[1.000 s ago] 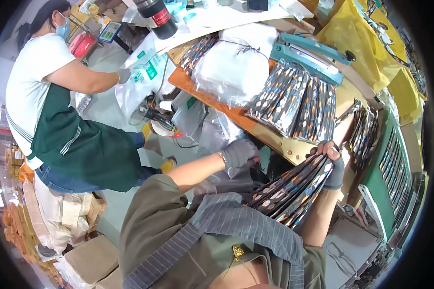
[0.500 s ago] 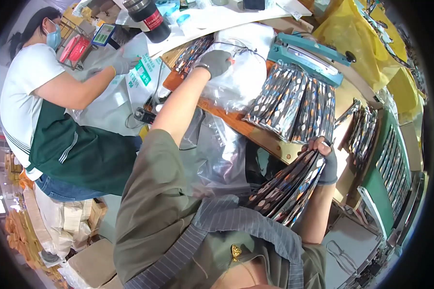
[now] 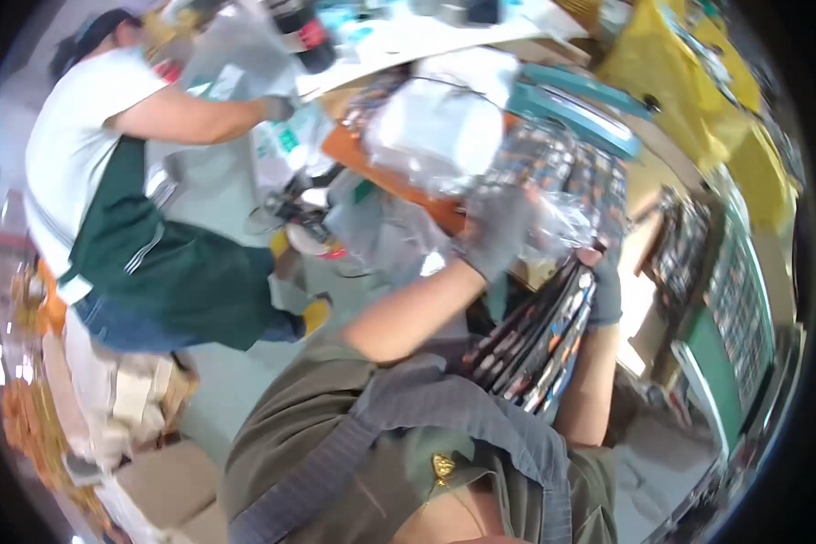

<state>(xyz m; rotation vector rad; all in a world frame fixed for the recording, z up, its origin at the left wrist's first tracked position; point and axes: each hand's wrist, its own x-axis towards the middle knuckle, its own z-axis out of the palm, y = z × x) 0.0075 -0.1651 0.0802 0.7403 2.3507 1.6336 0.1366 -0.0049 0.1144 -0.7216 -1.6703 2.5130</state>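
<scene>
- The stack of flat packets (image 3: 535,340) is dark and glossy, with striped edges of orange, white and grey — fanned out like a deck and tilted up toward one o'clock.
- It sits low of centre, pressed against the person's chest and upper arm, below the bench (image 3: 385,172).
- The right hand (image 3: 606,292), in a grey glove, is at the stack's upper end, at about three o'clock from the middle; its fingers are curled together over the top edge, clamped on the packets.
- The left hand (image 3: 497,231), also grey-gloved, is up at about one o'clock from the stack, just above it; its fingers are closed on a clear plastic bag (image 3: 558,222) — the grip itself is blurred.
- That clear bag holds more of the same patterned packets, lying on the bench edge next to the hand.
- Further up, at twelve o'clock, a bulging white plastic bag (image 3: 435,127) rests on the orange bench top; what is in it I cannot tell.
- At the right, at three o'clock, a green rack (image 3: 730,363) carries rows of packets.
- At ten o'clock a co-worker in a white shirt and green apron (image 3: 145,263) reaches a gloved hand (image 3: 276,107) toward the bench, well apart from the stack.
</scene>
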